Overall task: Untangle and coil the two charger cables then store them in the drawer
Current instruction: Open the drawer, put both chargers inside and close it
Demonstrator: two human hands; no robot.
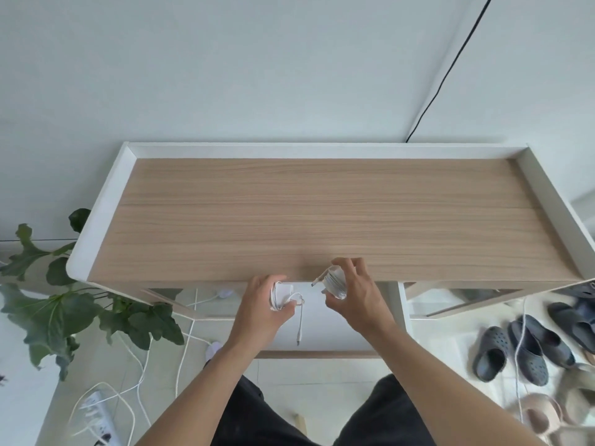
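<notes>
Each hand holds one coiled white charger cable over the open drawer [341, 329], whose white floor and wooden front edge show below the desk's front edge. My left hand [262, 312] grips a flat coil [279, 296]; its loose end with a plug [299, 329] dangles down into the drawer. My right hand [355, 286] grips a tighter coil [335, 283] with a short plug end sticking out to the left. The two coils are apart, not joined.
The wooden desk top [306, 214] has a raised white rim on three sides. A leafy plant [80, 304] stands at the left. A power strip [96, 416] and white cords lie on the floor. Dark slippers [528, 352] sit at the right.
</notes>
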